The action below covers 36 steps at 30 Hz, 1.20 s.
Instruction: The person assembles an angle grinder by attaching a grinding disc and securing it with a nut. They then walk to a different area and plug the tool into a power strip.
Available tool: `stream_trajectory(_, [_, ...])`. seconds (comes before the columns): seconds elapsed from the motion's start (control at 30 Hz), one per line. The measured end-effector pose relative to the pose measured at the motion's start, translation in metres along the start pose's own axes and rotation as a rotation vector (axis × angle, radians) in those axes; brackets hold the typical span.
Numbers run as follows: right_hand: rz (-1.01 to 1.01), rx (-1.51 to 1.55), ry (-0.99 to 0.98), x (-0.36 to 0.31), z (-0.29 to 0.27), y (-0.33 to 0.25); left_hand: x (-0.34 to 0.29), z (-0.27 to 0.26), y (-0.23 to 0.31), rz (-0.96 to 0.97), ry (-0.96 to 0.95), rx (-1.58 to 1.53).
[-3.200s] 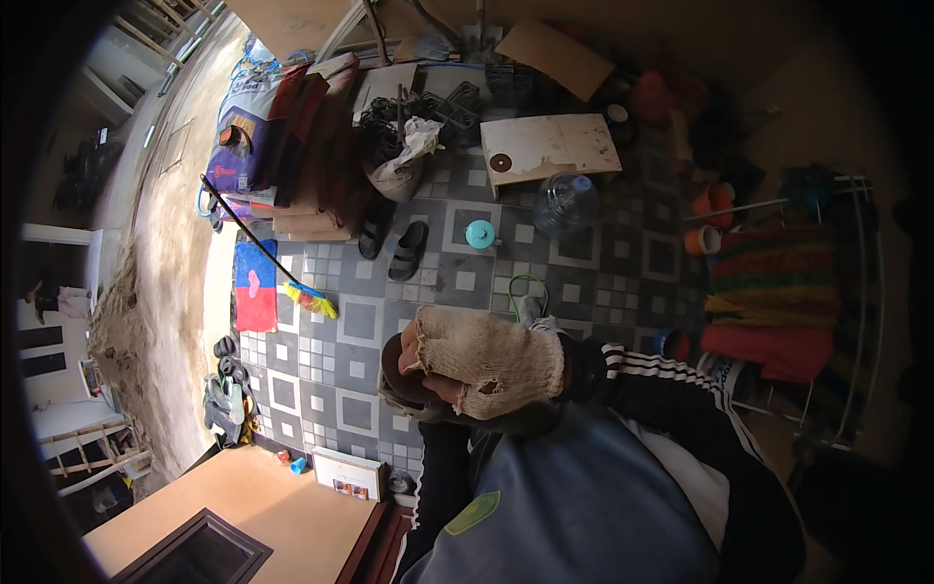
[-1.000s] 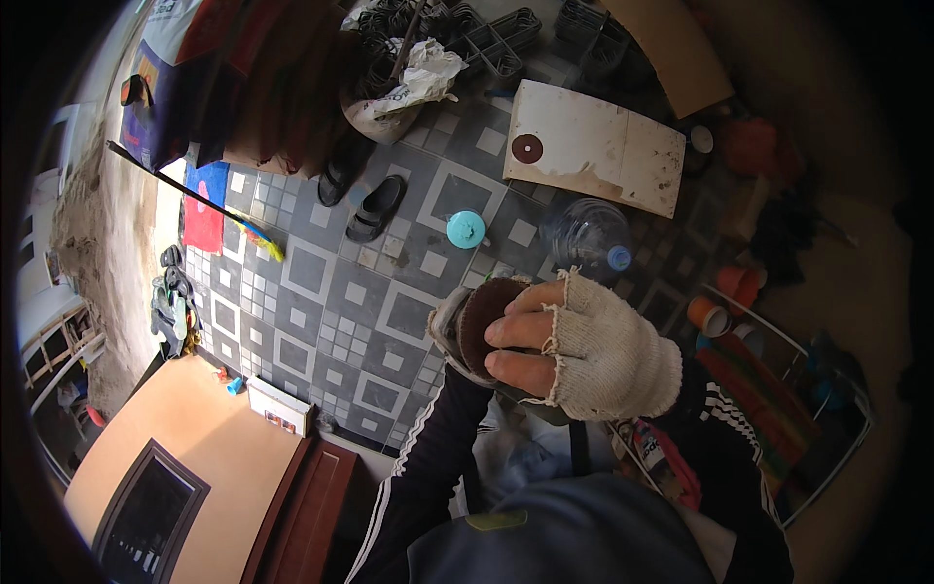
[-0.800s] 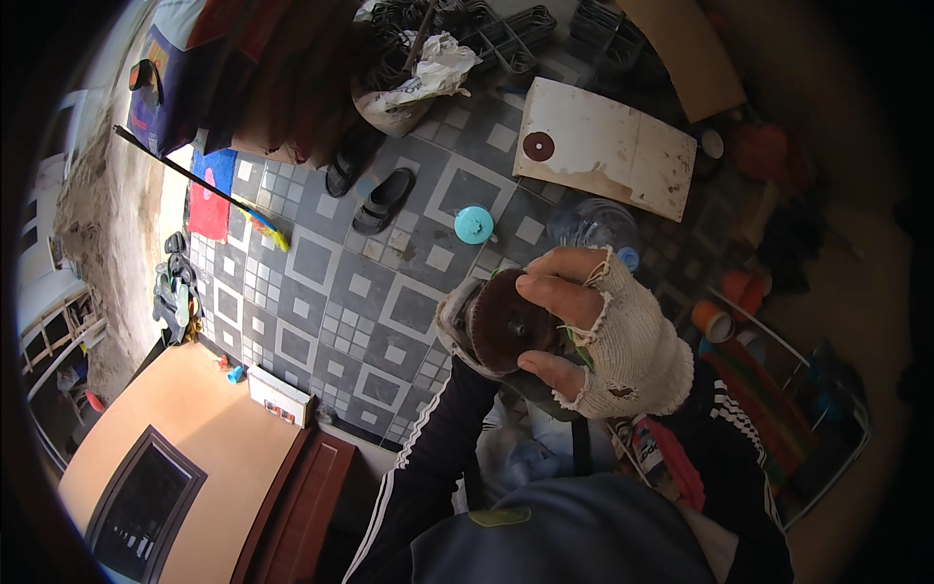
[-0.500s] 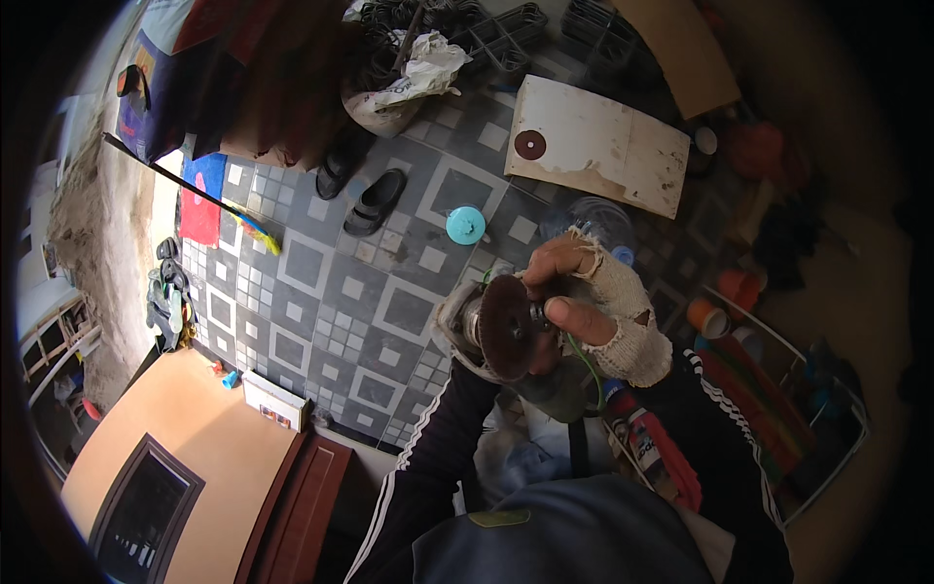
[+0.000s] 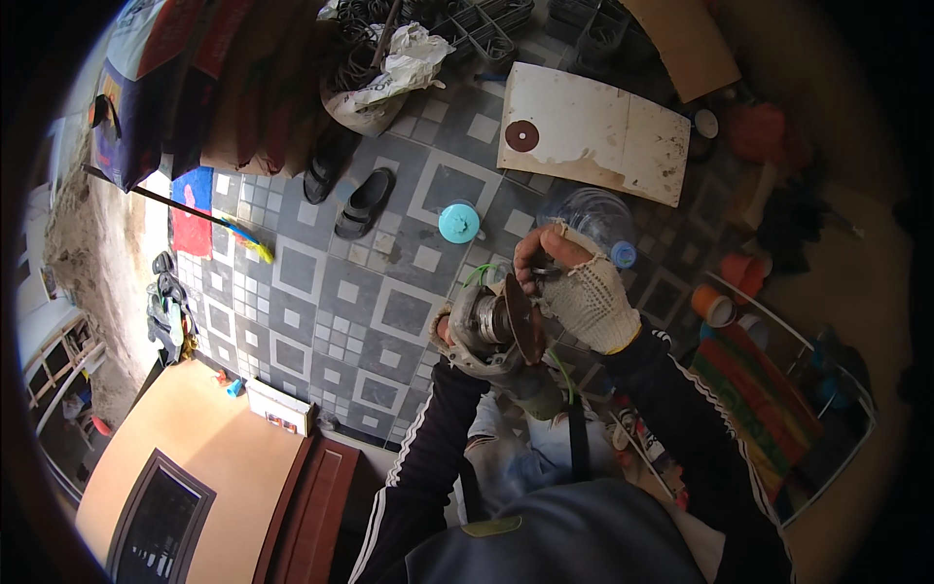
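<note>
An angle grinder hangs upright in front of me, its brown abrasive disc seen nearly edge-on and tilted. My left hand wraps round the grinder from the left side; mostly the fingers show, the rest is behind the tool. My right hand, in a white knitted glove with bare fingertips, is beside the disc on its right. Its fingers are curled together, and a small dark piece seems to lie at their tips, too small to name. A green cord runs by the grinder.
On the tiled floor lie a whitish board with a second brown disc on it, a clear plastic bottle, a turquoise round container and black sandals. A white sack stands at the back. Orange pots are at the right.
My right hand has come off the disc's centre and turned, its back now facing up. The grinder has turned so the disc shows its edge rather than its face.
</note>
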State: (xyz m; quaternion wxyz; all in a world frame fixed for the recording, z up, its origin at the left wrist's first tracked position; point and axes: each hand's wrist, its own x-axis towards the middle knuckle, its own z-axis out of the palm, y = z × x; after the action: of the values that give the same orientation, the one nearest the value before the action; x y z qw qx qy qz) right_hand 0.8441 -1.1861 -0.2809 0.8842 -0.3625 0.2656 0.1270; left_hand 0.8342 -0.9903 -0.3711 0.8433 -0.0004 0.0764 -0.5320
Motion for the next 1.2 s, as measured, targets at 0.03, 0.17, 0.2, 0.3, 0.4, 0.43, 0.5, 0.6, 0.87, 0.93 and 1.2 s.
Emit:
stream_trajectory(0.03, [-0.079, -0.072, -0.010, 0.001, -0.004, 0.000, 0.003, -0.004, 0.000, 0.042, -0.080, -0.088])
stream_trajectory(0.17, [-0.364, -0.818, -0.218, 0.000, -0.022, -0.007, -0.018, -0.023, 0.005, 0.114, 0.175, 0.246])
stream_trajectory(0.2, [-0.369, -0.983, -0.237, 0.001, -0.024, -0.006, -0.021, -0.032, 0.005, 0.114, 0.298, 0.210])
stream_trajectory(0.3, [-0.255, -0.923, -0.244, 0.013, -0.037, 0.003, -0.030, -0.062, 0.003, 0.151, 0.392, 0.581])
stream_trajectory(0.4, [-0.313, -0.948, -0.229, 0.043, -0.073, 0.016, -0.023, -0.097, -0.004, 0.130, 0.338, 0.246])
stream_trajectory(0.43, [-0.303, -0.951, -0.216, 0.057, -0.089, 0.023, -0.019, -0.108, -0.004, 0.099, 0.380, 0.193])
stream_trajectory(0.5, [-0.154, -0.764, -0.144, 0.097, -0.121, 0.044, -0.013, -0.124, -0.006, 0.099, 0.236, 0.049])
stream_trajectory(0.6, [0.148, -0.266, -0.293, 0.143, -0.165, 0.071, 0.003, -0.150, 0.005, 0.179, 0.236, 0.043])
stream_trajectory(0.87, [0.148, 0.141, -0.063, 0.187, -0.220, 0.103, 0.109, -0.247, 0.040, 0.034, 0.087, 0.023])
stream_trajectory(0.93, [0.196, 0.095, 0.018, 0.193, -0.242, 0.099, 0.120, -0.262, 0.038, 0.052, 0.069, -0.014])
stream_trajectory(1.2, [0.011, -0.005, 0.447, 0.259, -0.365, 0.100, 0.083, -0.301, 0.040, 0.107, 0.118, -0.077])
